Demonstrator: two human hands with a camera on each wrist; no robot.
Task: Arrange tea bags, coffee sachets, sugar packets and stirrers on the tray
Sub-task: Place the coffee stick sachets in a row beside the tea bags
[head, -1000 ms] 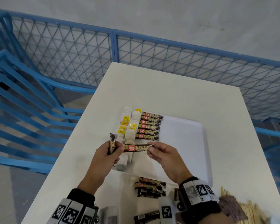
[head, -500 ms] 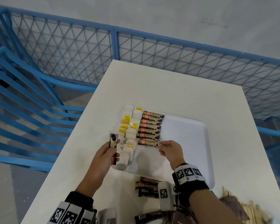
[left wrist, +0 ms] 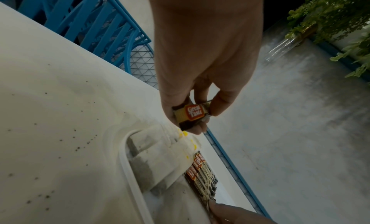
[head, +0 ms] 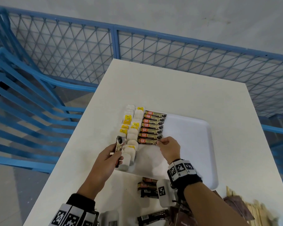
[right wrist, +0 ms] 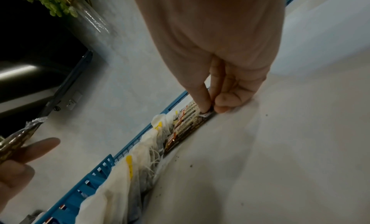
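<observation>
A white tray (head: 201, 152) lies on the white table (head: 170, 88). Along its left side run two columns of tea bags (head: 132, 136) with yellow tags, then a column of several brown coffee sachets (head: 153, 126). My right hand (head: 167, 146) pinches the right end of the nearest sachet (head: 148, 141), which lies flat at the near end of that column; the same pinch shows in the right wrist view (right wrist: 208, 112). My left hand (head: 110, 156) grips an upright bunch of coffee sachets (head: 118, 145) at the tray's left edge, their ends seen in the left wrist view (left wrist: 192, 115).
More coffee sachets (head: 147, 187) lie on the table in front of the tray, and one (head: 152, 216) lies nearer me. Wooden stirrers (head: 255, 209) and a brown packet (head: 237, 204) sit at the near right. Blue mesh railing (head: 114, 44) borders the table's far and left sides.
My right hand carried one sachet from my left hand forward onto the tray and laid it at the near end of the column. My left hand stayed by the tray's left edge.
</observation>
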